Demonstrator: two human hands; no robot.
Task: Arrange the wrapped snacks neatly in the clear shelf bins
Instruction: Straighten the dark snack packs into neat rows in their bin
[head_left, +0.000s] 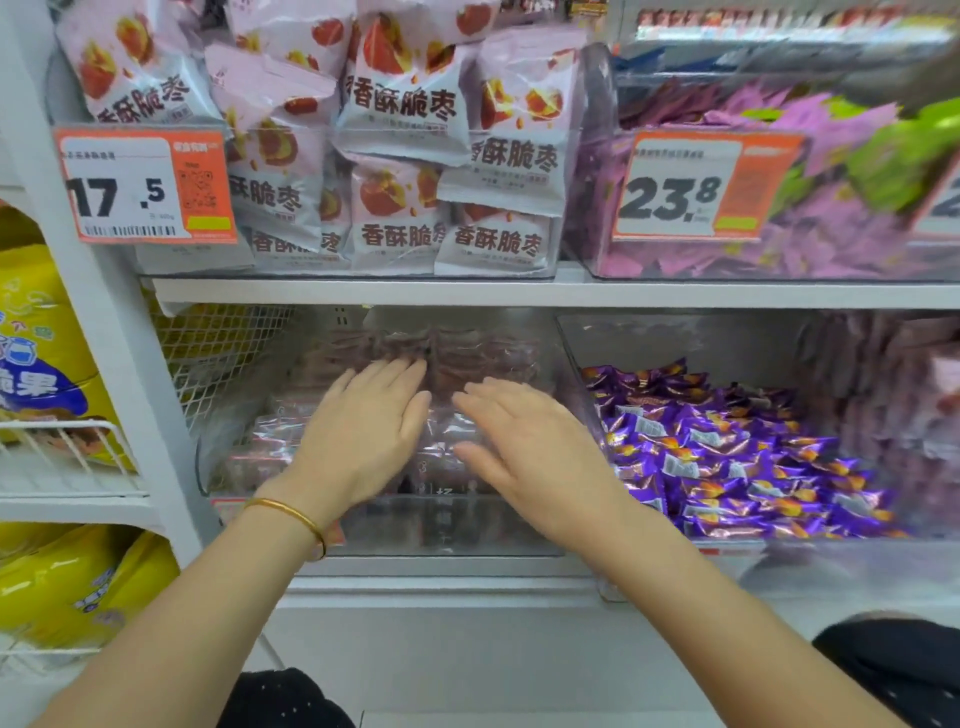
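Wrapped snacks (485, 353) (brownish-pink, blurred) are stacked in the clear bin (441, 527) on the lower shelf. The left hand (363, 431) is laid flat over them, fingers straight, nothing grasped; the right hand (524, 452) is spread likewise just beside it. Purple candies (727, 452) are heaped in the next bin to the right.

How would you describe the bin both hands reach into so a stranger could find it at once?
Start on the lower level, under the white shelf board. Of the two clear bins there, take the left bin, beside the white mesh panel. It holds dull pinkish-brown wrapped snacks, while its neighbour holds shiny purple candies.
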